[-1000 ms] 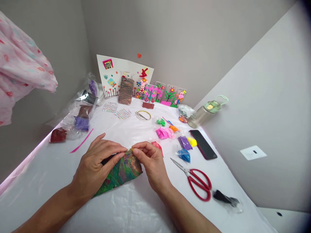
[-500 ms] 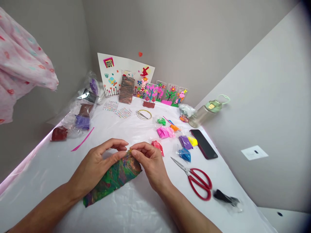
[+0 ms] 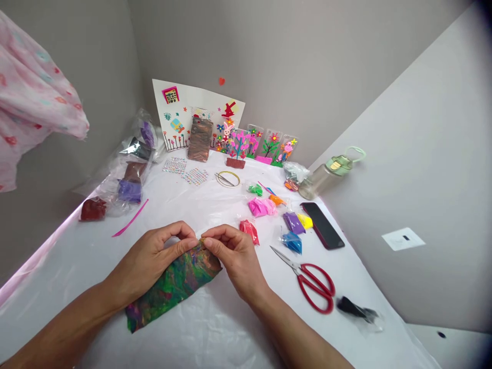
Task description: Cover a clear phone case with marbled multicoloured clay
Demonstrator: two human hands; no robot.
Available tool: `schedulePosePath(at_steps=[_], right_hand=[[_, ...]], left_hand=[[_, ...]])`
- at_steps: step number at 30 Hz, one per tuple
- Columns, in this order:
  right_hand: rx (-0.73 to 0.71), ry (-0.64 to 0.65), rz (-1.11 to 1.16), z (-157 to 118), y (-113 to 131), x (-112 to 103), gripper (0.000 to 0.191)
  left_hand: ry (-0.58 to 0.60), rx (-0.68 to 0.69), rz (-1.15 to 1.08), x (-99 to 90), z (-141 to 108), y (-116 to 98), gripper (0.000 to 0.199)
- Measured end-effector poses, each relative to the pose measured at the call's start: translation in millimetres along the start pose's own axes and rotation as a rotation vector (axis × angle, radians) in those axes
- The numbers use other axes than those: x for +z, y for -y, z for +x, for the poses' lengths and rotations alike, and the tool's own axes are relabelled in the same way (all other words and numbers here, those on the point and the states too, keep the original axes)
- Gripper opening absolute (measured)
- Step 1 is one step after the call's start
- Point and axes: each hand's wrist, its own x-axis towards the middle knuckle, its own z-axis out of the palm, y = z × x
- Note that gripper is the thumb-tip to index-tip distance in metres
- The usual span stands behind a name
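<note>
A flat oblong piece covered in marbled green, purple and brown clay (image 3: 172, 284) lies slanted at the near middle of the table. My left hand (image 3: 156, 259) pinches its upper edge between thumb and fingers, with the palm partly over the far side. Right beside those fingertips, my right hand (image 3: 236, 256) pinches the upper corner of the same piece. The two thumbs almost touch there. What lies behind the fingers is hidden.
Red-handled scissors (image 3: 317, 287), a black phone (image 3: 323, 225) and bagged coloured clay (image 3: 262, 206) are on the right, with a bottle (image 3: 323, 179) behind. More bagged clay (image 3: 129, 190) lies at left. Decorated cases and a drawing (image 3: 177, 110) stand at the back.
The marbled piece and my left hand have shifted slightly left. My left fingertips have drawn closer to the thumb, and both hands still pinch the piece.
</note>
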Motion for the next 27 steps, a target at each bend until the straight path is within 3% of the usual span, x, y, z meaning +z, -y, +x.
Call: schedulePosePath(at_steps=[4, 10, 18, 23, 27], right_hand=[[0.014, 0.013, -0.005, 0.2, 0.0, 1.2, 0.020], [0.004, -0.009, 0.001, 0.2, 3.0, -0.6, 0.020], [0.032, 0.036, -0.006, 0.2, 1.8, 1.1, 0.026], [0.012, 0.036, -0.054, 1.2, 2.7, -3.3, 0.024], [-0.042, 0.023, -0.127, 2.1, 4.1, -5.5, 0.028]], left_hand=[[-0.014, 0.037, 0.046, 1.2, 1.1, 0.6, 0.031], [0.154, -0.034, -0.104, -8.9, -1.0, -6.6, 0.025], [0.062, 0.000, -0.048, -1.2, 0.5, -0.3, 0.025], [0.164, -0.037, -0.109, -5.3, -1.4, -5.0, 0.025], [0.113, -0.012, -0.070, -3.2, -1.6, -9.9, 0.021]])
